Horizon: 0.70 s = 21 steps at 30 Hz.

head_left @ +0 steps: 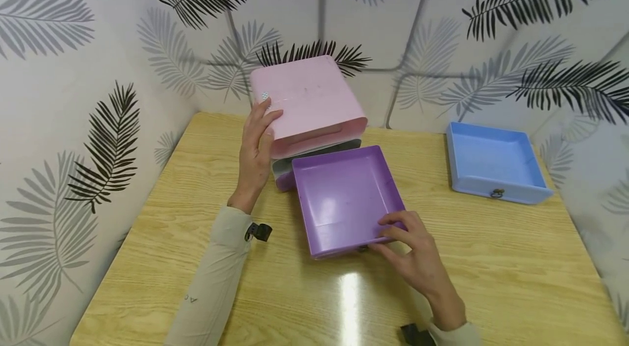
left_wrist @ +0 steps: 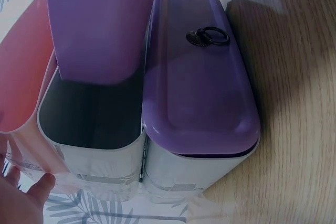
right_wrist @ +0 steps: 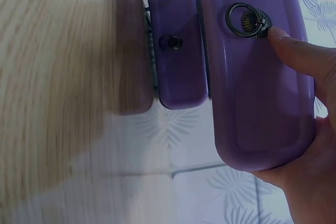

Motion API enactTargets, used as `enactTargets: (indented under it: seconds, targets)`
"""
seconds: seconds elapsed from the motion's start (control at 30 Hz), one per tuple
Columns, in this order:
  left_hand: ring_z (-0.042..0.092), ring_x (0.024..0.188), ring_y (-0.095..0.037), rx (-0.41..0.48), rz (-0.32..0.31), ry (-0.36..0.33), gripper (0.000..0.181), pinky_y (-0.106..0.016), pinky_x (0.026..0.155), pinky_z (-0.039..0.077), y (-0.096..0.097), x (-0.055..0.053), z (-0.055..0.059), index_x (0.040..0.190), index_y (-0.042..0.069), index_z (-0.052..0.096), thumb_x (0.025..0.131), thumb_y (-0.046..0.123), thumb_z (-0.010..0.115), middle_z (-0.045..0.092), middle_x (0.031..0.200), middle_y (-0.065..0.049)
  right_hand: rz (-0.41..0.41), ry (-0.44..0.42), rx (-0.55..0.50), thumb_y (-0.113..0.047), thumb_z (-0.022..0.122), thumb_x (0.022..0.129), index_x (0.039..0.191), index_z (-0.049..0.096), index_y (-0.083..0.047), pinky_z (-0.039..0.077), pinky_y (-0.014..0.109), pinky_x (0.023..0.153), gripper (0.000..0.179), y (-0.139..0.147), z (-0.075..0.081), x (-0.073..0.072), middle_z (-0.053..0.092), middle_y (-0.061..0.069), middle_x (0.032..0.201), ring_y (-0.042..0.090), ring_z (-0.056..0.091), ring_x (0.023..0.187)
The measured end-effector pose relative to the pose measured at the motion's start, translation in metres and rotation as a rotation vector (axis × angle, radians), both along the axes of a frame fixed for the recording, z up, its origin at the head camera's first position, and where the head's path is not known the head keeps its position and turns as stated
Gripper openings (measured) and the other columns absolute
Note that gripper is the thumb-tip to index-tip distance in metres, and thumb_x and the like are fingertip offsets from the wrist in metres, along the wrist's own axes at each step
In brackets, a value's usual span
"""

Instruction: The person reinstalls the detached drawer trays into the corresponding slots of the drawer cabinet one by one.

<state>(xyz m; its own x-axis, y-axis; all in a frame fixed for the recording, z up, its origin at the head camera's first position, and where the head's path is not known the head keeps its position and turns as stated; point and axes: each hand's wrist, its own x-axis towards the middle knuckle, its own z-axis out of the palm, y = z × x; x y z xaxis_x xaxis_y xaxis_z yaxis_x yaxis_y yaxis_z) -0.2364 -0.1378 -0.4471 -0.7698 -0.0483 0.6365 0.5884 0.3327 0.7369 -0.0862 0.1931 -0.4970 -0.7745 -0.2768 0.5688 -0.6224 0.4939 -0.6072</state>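
In the head view, the purple drawer (head_left: 344, 204) lies ahead of and to the left of the right hand (head_left: 415, 250), which pinches its near wall by the right corner. Its depth runs from that hand away toward the stack, angled slightly left; it looks nearly square, so I cannot pick out a long axis. The right hand is the nearer one. The left hand (head_left: 255, 144) rests with fingers apart on the left edge of the pink box (head_left: 309, 95); the drawer lies to its right and closer to the person. The drawer holds only reflected light. Farther out, beyond the right hand and to its right, a blue drawer (head_left: 496, 155) sits on the table (head_left: 172, 198), its bare floor showing

In the left wrist view, beyond the pink box from the left hand comes a grey box (left_wrist: 92, 119), its dark mouth partly covered by the raised drawer; whether the drawer has entered, I cannot tell. Past that, a lower drawer (left_wrist: 199, 93) fills the bottom box, its contents hidden

In the right wrist view, the right thumb (right_wrist: 302, 51) presses the raised drawer's front beside its metal ring (right_wrist: 249, 21); the lower drawer lies across from that hand
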Motion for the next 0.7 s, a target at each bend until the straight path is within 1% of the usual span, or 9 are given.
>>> enactTargets:
  seconds: [0.2, 0.4, 0.57, 0.7]
  targets:
    - [0.020, 0.163, -0.024, 0.000, -0.007, 0.015, 0.039, -0.047, 0.134, 0.014, 0.000, -0.002, 0.001, 0.140, 0.015, 0.064, 0.109, 0.020, 0.041, 0.043, 0.166, 0.000, 0.018, 0.015, 0.004, -0.002, 0.093, 0.070, 0.087, 0.077, -0.015, 0.042, 0.017, 0.093, 0.027, -0.006, -0.001, -0.006, 0.070, 0.008, 0.110, 0.021, 0.056, 0.105]
    - [0.019, 0.164, -0.026, 0.002, -0.012, 0.004, 0.039, -0.050, 0.134, 0.014, 0.000, 0.000, 0.000, 0.140, 0.014, 0.064, 0.109, 0.021, 0.041, 0.043, 0.167, -0.001, 0.028, 0.026, 0.005, -0.003, 0.093, 0.069, 0.088, 0.078, -0.014, 0.045, 0.024, 0.092, 0.027, -0.010, 0.000, -0.009, 0.070, 0.008, 0.110, 0.022, 0.056, 0.105]
    - [0.019, 0.164, -0.027, -0.002, -0.006, 0.009, 0.040, -0.049, 0.134, 0.014, 0.001, 0.000, -0.001, 0.140, 0.014, 0.064, 0.110, 0.022, 0.040, 0.043, 0.167, -0.001, 0.016, 0.000, 0.013, -0.005, 0.094, 0.070, 0.088, 0.078, -0.015, 0.044, 0.021, 0.093, 0.026, -0.011, 0.004, -0.009, 0.070, 0.007, 0.112, 0.022, 0.057, 0.107]
    - [0.019, 0.163, -0.030, 0.003, -0.003, 0.024, 0.039, -0.049, 0.134, 0.014, 0.002, -0.001, -0.001, 0.140, 0.014, 0.064, 0.109, 0.019, 0.040, 0.043, 0.166, -0.002, 0.005, -0.023, 0.021, -0.007, 0.094, 0.071, 0.088, 0.078, -0.016, 0.045, 0.023, 0.094, 0.025, -0.012, 0.006, -0.009, 0.069, 0.005, 0.114, 0.021, 0.056, 0.110]
